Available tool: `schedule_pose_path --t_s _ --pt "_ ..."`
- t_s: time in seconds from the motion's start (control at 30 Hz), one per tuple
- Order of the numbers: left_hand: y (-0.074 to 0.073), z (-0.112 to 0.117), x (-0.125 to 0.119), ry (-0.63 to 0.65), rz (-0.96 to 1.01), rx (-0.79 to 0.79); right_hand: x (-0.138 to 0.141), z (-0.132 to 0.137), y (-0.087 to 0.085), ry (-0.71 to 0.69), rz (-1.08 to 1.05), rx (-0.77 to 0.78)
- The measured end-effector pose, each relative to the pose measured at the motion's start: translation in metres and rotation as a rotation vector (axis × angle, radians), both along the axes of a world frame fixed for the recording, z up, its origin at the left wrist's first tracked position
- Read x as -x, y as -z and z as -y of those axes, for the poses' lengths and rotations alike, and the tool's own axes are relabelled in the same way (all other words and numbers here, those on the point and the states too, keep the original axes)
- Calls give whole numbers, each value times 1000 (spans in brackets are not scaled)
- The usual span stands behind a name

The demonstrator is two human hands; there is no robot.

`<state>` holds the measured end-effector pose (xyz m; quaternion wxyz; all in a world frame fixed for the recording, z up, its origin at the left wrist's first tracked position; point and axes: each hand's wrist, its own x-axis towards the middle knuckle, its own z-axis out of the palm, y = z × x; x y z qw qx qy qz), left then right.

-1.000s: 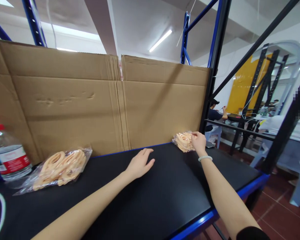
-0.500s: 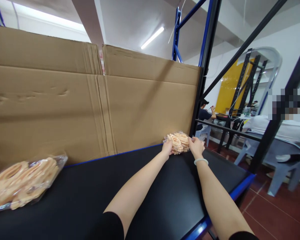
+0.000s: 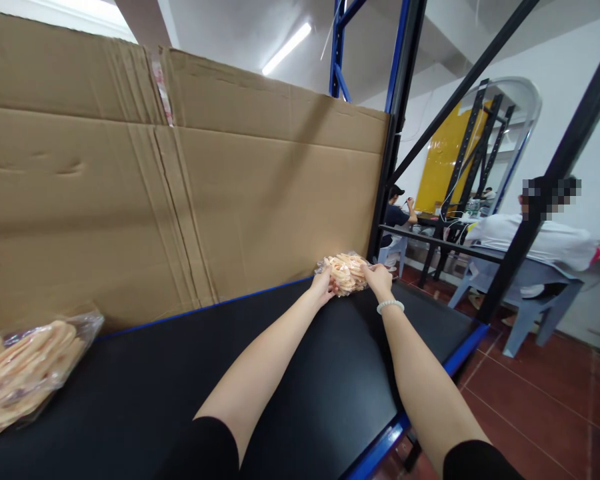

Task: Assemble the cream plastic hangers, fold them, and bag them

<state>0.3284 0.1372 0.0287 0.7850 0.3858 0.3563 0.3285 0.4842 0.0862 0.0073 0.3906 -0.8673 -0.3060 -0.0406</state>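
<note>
A clear plastic bag of pale peach, ring-like or looped pieces [image 3: 347, 273] lies at the far right corner of the black tabletop [image 3: 220, 373], close to the cardboard. My left hand [image 3: 323, 285] grips its left side, fingers closed on the edge. On its right side my right hand [image 3: 379, 280], with a beaded bracelet at the wrist, pinches the plastic. What exactly the pieces are I cannot make out. A second, similar bag [image 3: 30, 373] rests at the left end of the table, cut off by the picture's edge and apart from both hands.
Tall cardboard sheets [image 3: 280, 193] stand along the table's back edge. A black metal post [image 3: 387, 167] rises at the far right corner, with a slanted bar above. Beyond the blue table edge [image 3: 380, 443], a person in white [image 3: 535, 237] sits on a grey plastic chair [image 3: 535, 283]; another sits farther back.
The view has turned slightly right and down, so everything sits further left and higher. Both hands stay on the bag in the corner; the right hand's fingers have shifted a little over its edge.
</note>
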Motion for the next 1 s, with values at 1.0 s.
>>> schedule_pose_path --t_s 1.0 --pt "-11 106 267 -367 122 -171 263 44 -1 -968 -440 -632"
